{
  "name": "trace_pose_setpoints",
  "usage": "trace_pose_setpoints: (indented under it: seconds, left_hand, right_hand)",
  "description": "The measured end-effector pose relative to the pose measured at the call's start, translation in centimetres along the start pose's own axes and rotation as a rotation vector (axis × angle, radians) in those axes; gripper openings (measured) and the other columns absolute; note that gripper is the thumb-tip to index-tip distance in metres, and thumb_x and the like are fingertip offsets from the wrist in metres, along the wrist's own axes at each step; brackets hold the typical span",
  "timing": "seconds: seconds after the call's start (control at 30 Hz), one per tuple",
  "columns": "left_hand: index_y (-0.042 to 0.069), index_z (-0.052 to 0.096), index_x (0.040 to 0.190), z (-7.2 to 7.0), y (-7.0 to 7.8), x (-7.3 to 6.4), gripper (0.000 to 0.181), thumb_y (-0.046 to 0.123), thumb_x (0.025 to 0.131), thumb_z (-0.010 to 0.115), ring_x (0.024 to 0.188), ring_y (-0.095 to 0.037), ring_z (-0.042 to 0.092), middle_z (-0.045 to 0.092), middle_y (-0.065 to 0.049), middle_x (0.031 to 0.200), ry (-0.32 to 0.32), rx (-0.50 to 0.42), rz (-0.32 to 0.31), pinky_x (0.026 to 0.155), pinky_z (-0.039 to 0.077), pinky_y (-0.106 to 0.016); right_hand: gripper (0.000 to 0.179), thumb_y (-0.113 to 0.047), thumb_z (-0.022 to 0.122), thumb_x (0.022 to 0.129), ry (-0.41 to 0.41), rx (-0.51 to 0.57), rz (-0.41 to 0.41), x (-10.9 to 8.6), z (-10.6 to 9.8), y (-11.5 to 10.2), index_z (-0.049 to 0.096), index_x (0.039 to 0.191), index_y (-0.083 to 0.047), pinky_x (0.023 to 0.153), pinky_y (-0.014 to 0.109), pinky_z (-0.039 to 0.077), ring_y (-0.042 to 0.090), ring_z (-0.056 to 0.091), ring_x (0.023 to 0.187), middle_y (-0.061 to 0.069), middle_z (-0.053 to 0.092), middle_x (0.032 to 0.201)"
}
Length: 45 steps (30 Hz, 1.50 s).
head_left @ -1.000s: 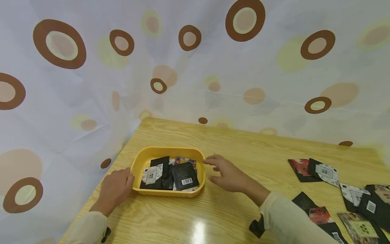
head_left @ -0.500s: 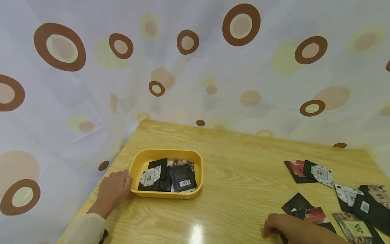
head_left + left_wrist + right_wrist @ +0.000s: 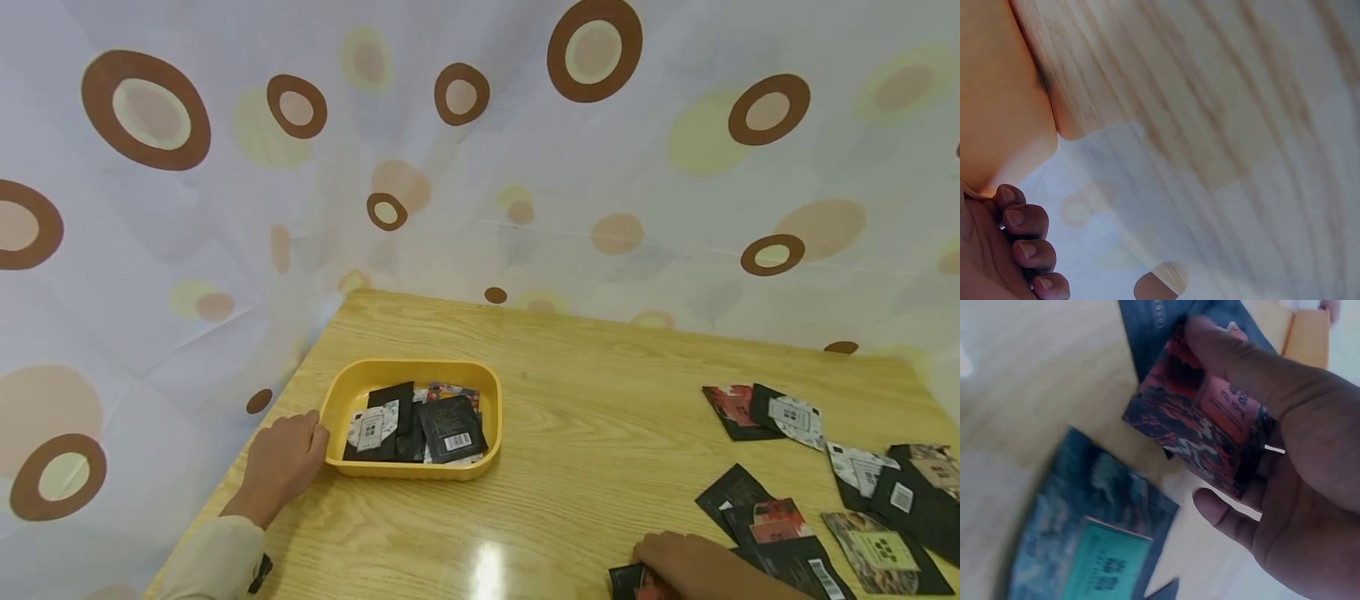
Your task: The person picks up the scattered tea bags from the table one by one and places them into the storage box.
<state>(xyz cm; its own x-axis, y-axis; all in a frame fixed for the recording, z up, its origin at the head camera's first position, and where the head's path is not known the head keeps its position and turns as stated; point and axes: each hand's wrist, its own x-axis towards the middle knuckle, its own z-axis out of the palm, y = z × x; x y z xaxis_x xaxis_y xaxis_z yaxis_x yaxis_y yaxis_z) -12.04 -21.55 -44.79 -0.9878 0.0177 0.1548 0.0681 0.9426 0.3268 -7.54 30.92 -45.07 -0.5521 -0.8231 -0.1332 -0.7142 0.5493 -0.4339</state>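
A yellow plastic tub [image 3: 491, 417] stands on the left part of the table, with several black and patterned packets [image 3: 453, 429] lying inside. My left hand [image 3: 281, 462] grips the tub's left rim; in the left wrist view its curled fingers [image 3: 1029, 240] lie just below the tub wall [image 3: 997, 94]. Over the front right of the table, my right hand [image 3: 701, 567] pinches a flat black-and-red packet [image 3: 1179, 415] between thumb and fingers. In the head view the hand covers most of that packet, and only its end [image 3: 626, 582] shows.
More flat packets lie loose on the right: an overlapping pair [image 3: 787, 417] farther back, a red-labelled one [image 3: 776, 525] on other black ones, and a yellow-labelled one [image 3: 881, 554]. A patterned curtain [image 3: 525, 150] hangs behind and left of the wooden table [image 3: 585, 400].
My right hand has left the tub's right rim and moved right and toward me, where it has taken hold of a black-and-red packet. The left hand stays on the rim.
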Motion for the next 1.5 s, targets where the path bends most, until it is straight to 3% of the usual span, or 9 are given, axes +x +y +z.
trace_pose_setpoints:
  seconds: [0.1, 0.27, 0.4, 0.53, 0.7, 1.1, 1.23, 1.33, 1.5]
  left_hand:
    - [0.013, 0.041, 0.068, 0.0, 0.1, 0.1, 0.032, 0.014, 0.099, 0.034, 0.05, -0.016, 0.033, 0.037, -0.001, 0.057, 0.011, -0.008, 0.013, 0.052, 0.028, -0.028]
    - [0.013, 0.04, 0.066, -0.3, 0.2, 0.5, 0.033, 0.013, 0.099, 0.035, 0.048, -0.016, 0.03, 0.036, -0.001, 0.056, 0.04, -0.012, 0.042, 0.05, 0.026, -0.028]
    - [0.012, 0.04, 0.067, -0.5, 0.2, 0.8, 0.033, 0.013, 0.099, 0.034, 0.048, -0.016, 0.031, 0.036, -0.001, 0.056, 0.025, 0.001, 0.034, 0.05, 0.026, -0.028]
    - [0.012, 0.041, 0.067, -0.5, 0.3, 0.9, 0.033, 0.013, 0.099, 0.034, 0.048, -0.016, 0.032, 0.037, -0.001, 0.056, 0.002, -0.01, 0.033, 0.05, 0.027, -0.028]
    - [0.013, 0.041, 0.068, -0.2, 0.4, 0.7, 0.034, 0.015, 0.1, 0.033, 0.05, -0.016, 0.033, 0.037, -0.001, 0.058, -0.016, -0.017, 0.032, 0.053, 0.028, -0.028]
    - [0.013, 0.042, 0.068, -0.1, 0.4, 0.2, 0.033, 0.014, 0.1, 0.035, 0.049, -0.016, 0.032, 0.038, -0.001, 0.057, 0.012, -0.012, 0.016, 0.051, 0.028, -0.028]
    - [0.013, 0.042, 0.068, 0.0, 0.2, 0.1, 0.033, 0.014, 0.1, 0.034, 0.05, -0.016, 0.033, 0.038, -0.001, 0.057, 0.004, -0.016, 0.008, 0.052, 0.028, -0.028]
    - [0.013, 0.041, 0.068, 0.1, 0.1, 0.0, 0.033, 0.014, 0.1, 0.034, 0.05, -0.016, 0.033, 0.038, -0.001, 0.058, 0.004, -0.014, 0.005, 0.052, 0.028, -0.028]
    - [0.013, 0.041, 0.068, 0.1, 0.1, -0.1, 0.033, 0.015, 0.1, 0.033, 0.051, -0.016, 0.033, 0.037, -0.001, 0.058, 0.001, -0.005, -0.002, 0.053, 0.027, -0.028]
  right_hand:
    - [0.035, -0.037, 0.071, 0.091, -0.056, 0.185, 0.08, 0.2, -1.4, -0.1, 0.064, 0.107, -0.008, 0.06, 0.023, 0.045, -0.011, 0.048, 0.075, -0.013, 0.064, 0.09]
    - [0.017, -0.015, 0.059, 0.099, -0.119, 0.623, 0.002, 0.7, -4.2, 0.1, 0.056, 0.1, 0.002, 0.053, 0.021, 0.041, -0.01, 0.045, 0.065, 0.008, 0.056, 0.074]
    - [0.022, -0.006, 0.047, 0.103, -0.135, 0.888, -0.024, 2.4, -6.4, 0.4, 0.041, 0.088, 0.009, 0.053, 0.029, 0.042, -0.006, 0.047, 0.062, 0.019, 0.042, 0.067]
    - [0.029, -0.008, 0.045, 0.104, -0.047, 0.945, 0.031, 5.0, -7.7, 0.0, 0.046, 0.108, 0.02, 0.068, 0.033, 0.058, 0.003, 0.068, 0.079, 0.006, 0.064, 0.082]
    - [0.051, -0.015, 0.051, 0.103, 0.093, 0.968, 0.246, 9.3, -8.5, -1.2, 0.038, 0.141, 0.016, 0.074, 0.028, 0.058, 0.007, 0.07, 0.085, 0.002, 0.073, 0.101]
    - [0.041, -0.008, 0.05, 0.1, 0.2, 1.074, 0.326, 18.3, -8.4, -3.7, 0.048, 0.136, 0.011, 0.086, 0.028, 0.057, 0.008, 0.07, 0.09, 0.008, 0.071, 0.109]
    - [0.04, -0.005, 0.046, 0.101, 0.19, 1.103, 0.363, 20.5, -7.8, -4.8, 0.046, 0.137, 0.014, 0.094, 0.032, 0.056, 0.01, 0.068, 0.094, 0.019, 0.064, 0.12]
    - [0.047, -0.003, 0.043, 0.102, 0.187, 1.134, 0.394, 21.9, -7.4, -5.8, 0.035, 0.144, 0.016, 0.104, 0.039, 0.05, 0.028, 0.067, 0.113, 0.03, 0.052, 0.138]
    - [0.064, -0.002, 0.041, 0.102, 0.205, 1.213, 0.432, 23.2, -6.7, -7.1, 0.008, 0.155, 0.01, 0.116, 0.048, 0.038, 0.042, 0.041, 0.142, 0.033, 0.021, 0.16]
